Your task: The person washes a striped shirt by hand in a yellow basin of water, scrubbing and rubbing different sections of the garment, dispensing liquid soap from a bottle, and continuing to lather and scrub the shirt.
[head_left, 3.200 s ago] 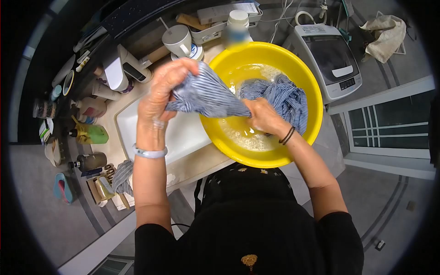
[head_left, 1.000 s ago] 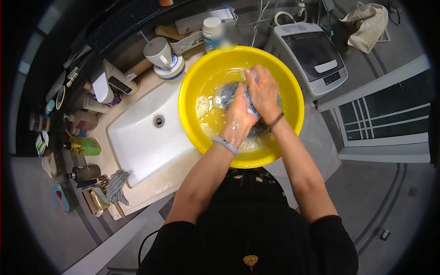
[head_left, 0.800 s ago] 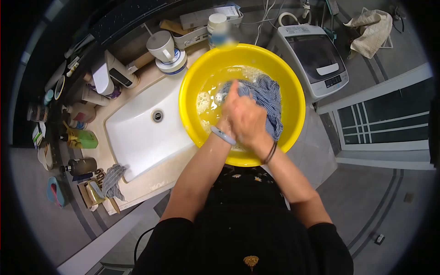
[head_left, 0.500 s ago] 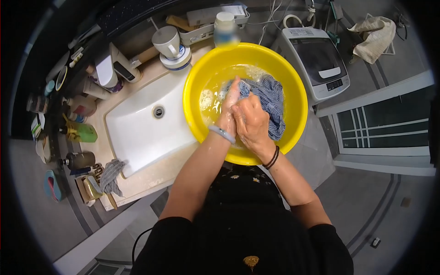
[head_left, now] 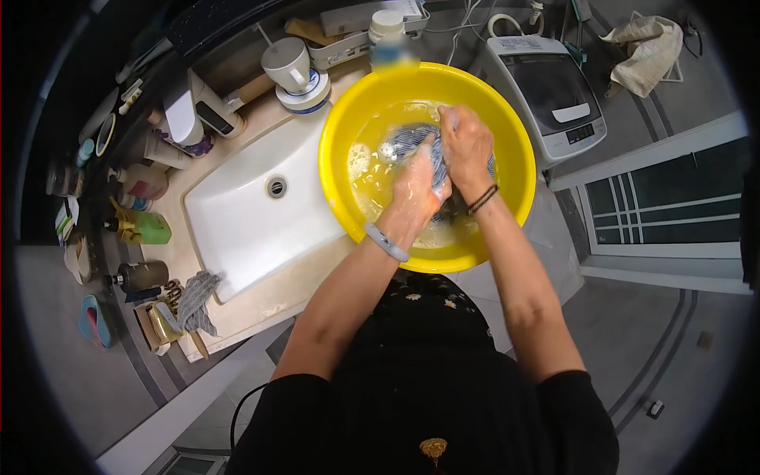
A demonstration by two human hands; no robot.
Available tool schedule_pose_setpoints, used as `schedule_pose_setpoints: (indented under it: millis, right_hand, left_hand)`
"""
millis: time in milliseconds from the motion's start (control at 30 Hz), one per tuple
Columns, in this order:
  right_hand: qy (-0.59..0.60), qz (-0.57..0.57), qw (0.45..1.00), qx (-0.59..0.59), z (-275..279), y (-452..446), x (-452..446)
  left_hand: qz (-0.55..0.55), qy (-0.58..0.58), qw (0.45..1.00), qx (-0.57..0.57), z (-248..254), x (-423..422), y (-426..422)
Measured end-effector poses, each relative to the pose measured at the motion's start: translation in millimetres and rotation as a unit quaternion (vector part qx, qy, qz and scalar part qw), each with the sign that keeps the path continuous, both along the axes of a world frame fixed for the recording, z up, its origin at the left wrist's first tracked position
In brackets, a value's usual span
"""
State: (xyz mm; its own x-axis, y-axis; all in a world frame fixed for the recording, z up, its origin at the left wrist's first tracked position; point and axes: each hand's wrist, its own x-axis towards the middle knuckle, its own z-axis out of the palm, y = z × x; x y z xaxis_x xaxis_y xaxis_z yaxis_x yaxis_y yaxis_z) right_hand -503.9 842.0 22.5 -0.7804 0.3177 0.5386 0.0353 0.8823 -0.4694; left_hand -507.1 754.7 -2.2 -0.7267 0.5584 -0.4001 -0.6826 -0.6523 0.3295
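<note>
Yellow basin (head_left: 336, 178) beneath both hands (head_left: 443, 162), fingers curled inward.

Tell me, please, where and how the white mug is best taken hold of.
I'd take the white mug by its handle, coming from the sink side: the handle points that way, while a stick leans out over the opposite rim. The mug stands on a round tub.
</note>
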Motion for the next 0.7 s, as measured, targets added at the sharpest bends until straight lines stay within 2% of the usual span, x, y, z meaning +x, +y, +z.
schedule_pose_setpoints:
  millis: [33, 67, 100, 133, 167, 200, 233, 267, 300, 333, 367, 433, 467, 500, 533, 567, 600, 633, 700]
  right_hand:
    - [0.002, -0.003, 1.000, 0.001, 6, -5, 5]
    - [0.018, 0.019, 1.000, -0.003, 12, -15, 14]
    - [0.030, 0.044, 0.999, -0.007, 14, -27, 25]
    - [0.075, 0.106, 0.991, -0.043, 11, -40, 39]
    - [0.102, 0.129, 0.986, -0.009, 5, -53, 47]
    - [0.104, 0.118, 0.986, -0.049, 3, -50, 42]
    - [0.105, 0.103, 0.985, -0.094, 1, -45, 35]
    - [0.103, 0.098, 0.985, -0.098, 9, -37, 29]
    - [0.052, 0.048, 0.989, -0.128, 24, -24, 17]
    - [0.001, -0.001, 0.988, -0.156, 34, -13, 9]
    - [0.002, -0.002, 0.988, -0.153, 35, -6, 7]
    - [0.025, 0.021, 0.999, -0.018, 31, 6, 6]
    - [0.020, 0.024, 0.999, -0.016, 31, 14, 7]
    - [-0.065, 0.051, 0.988, -0.128, 30, 22, 10]
    - [-0.148, 0.077, 0.956, -0.239, 27, 24, 10]
    - [-0.154, 0.081, 0.954, -0.243, 23, 22, 8]
    - [-0.135, 0.211, 0.896, -0.367, 18, 19, 8]
    - [-0.113, 0.331, 0.804, -0.481, 11, 15, 9]
    - [-0.154, 0.400, 0.685, -0.589, 29, 15, 18]
  left_hand:
    - [-0.008, -0.047, 0.999, -0.005, 0, -4, 4]
    - [0.015, -0.007, 1.000, -0.018, 20, -1, -1]
    - [0.019, -0.007, 1.000, -0.013, 18, -5, -4]
    - [0.003, 0.051, 0.999, -0.018, 11, -10, -9]
    - [-0.015, 0.109, 0.994, -0.027, 6, -14, -15]
    - [-0.035, 0.167, 0.985, -0.038, 0, -15, -18]
    - [-0.039, 0.164, 0.985, -0.043, -2, -12, -17]
    - [-0.050, 0.094, 0.994, 0.021, -3, -6, -13]
    - [-0.058, 0.028, 0.994, 0.090, -1, -6, -8]
    - [-0.059, 0.030, 0.994, 0.092, -1, -5, -9]
    - [-0.079, 0.113, 0.987, 0.085, -2, -3, -12]
    - [-0.115, 0.272, 0.953, 0.070, -3, 2, -17]
    - [-0.119, 0.279, 0.947, 0.107, -3, 3, -18]
    - [-0.115, 0.274, 0.949, 0.105, -4, 4, -20]
    - [-0.160, 0.323, 0.933, -0.023, 6, 5, -25]
    - [-0.203, 0.363, 0.897, -0.151, 13, 4, -28]
    - [-0.195, 0.310, 0.914, -0.176, 13, 3, -25]
    - [-0.192, 0.297, 0.918, -0.181, 11, -2, -23]
    - [-0.250, 0.226, 0.941, 0.003, 2, -10, -25]
